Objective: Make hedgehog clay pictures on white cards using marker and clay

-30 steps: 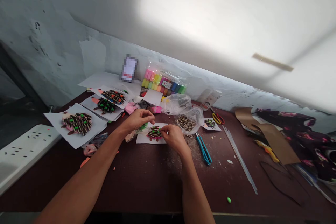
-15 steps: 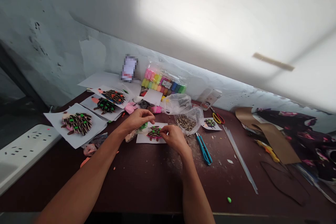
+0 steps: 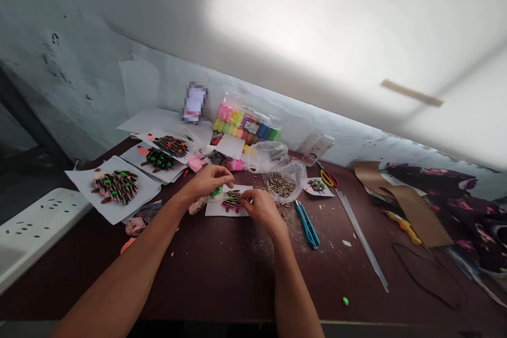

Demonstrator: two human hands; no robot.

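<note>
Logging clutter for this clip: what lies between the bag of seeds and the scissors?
A small white card with a spiky, green-dotted figure; the head view shows it.

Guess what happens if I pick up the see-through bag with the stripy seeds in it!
The clear bag will probably flop and sag, because its plastic looks thin and crumpled. It's likely quite light, since the seeds look small and thin. Some might spill if it tips, as its top looks open.

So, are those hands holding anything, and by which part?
It cannot be told: the right hand pinches at the edge of the spiky figure, its fingertips hiding anything small between them. The left hand is curled too, with nothing clearly visible in it.
</note>
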